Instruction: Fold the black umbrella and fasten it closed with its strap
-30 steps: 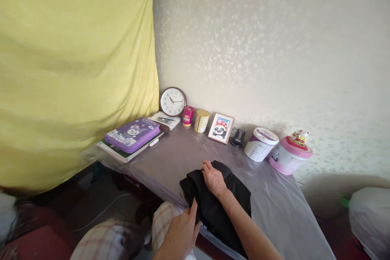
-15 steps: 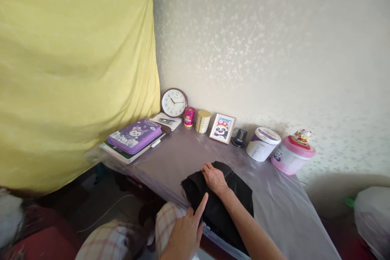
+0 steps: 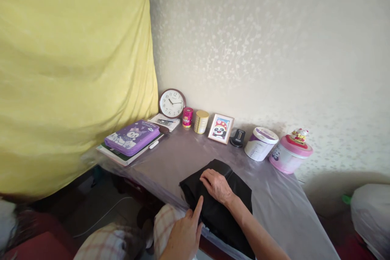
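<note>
A black, folded piece of cloth (image 3: 224, 215), maybe a garment, lies over the near edge of the table; its exact kind does not show. My right hand (image 3: 217, 187) rests on top of it, fingers together and slightly bent, palm down. At the cloth's near left edge is my left hand (image 3: 184, 231). Its index finger points forward over the black cloth, while the other fingers curl at the edge and appear to grip it. Part of those fingers is hidden.
A grey covered table (image 3: 283, 199) carries a purple zip case (image 3: 132, 138) on books at left. Along the wall stand a clock (image 3: 172, 103), pink tin (image 3: 187, 117), yellow tin (image 3: 201, 122), panda picture frame (image 3: 221, 128), black device (image 3: 238, 138), white tub (image 3: 261, 144) and pink tub (image 3: 289, 156).
My right hand has slid slightly down and toward me over the black cloth, its fingers lying flatter. My left hand has hardly moved. The view has shifted a little.
</note>
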A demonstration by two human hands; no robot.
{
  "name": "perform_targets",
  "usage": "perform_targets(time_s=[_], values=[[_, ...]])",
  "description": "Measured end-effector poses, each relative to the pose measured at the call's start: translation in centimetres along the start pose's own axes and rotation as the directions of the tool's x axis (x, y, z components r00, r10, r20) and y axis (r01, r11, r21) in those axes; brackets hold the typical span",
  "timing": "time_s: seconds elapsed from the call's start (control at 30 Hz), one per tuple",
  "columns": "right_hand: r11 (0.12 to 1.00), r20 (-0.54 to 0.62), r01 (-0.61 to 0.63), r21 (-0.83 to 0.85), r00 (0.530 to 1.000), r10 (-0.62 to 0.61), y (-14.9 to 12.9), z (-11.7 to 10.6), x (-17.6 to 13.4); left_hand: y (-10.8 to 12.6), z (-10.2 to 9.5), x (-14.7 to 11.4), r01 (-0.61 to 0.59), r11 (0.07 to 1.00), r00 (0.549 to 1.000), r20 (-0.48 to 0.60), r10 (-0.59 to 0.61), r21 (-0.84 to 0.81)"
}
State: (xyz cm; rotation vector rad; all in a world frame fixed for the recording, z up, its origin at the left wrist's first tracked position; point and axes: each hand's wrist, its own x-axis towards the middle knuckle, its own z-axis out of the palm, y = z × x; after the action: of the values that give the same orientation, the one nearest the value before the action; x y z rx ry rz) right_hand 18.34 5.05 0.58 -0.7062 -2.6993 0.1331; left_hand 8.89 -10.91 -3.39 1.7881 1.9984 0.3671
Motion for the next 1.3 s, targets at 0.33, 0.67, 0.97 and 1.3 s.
perform_targets(time_s=[0.33,0.67,0.97,1.3], values=[[0.984,0.077,-0.11,-0.144,0.99,0.122,6.7,0.1,-0.3,0.5,-0.6,-0.1,0.05,0.999,0.998,0.028,-0.05,0.011],[0.964,0.041,-0.134,-0.229,0.988,0.147,1.6,0.7,0.2,0.3,-0.1,-0.1,0.039,0.999,0.999,-0.007,-0.039,-0.018],[0.927,0.336,0.078,0.367,0.918,-0.21,-4.5,-0.9,-0.7,-0.1,0.2,0.0,0.022,0.999,1.0,0.006,-0.022,-0.026],[0.97,-0.188,-0.242,-0.003,0.953,0.237,7.0,-2.5,-3.3,-0.1,0.3,0.0,0.037,0.999,0.999,-0.009,-0.037,0.001]])
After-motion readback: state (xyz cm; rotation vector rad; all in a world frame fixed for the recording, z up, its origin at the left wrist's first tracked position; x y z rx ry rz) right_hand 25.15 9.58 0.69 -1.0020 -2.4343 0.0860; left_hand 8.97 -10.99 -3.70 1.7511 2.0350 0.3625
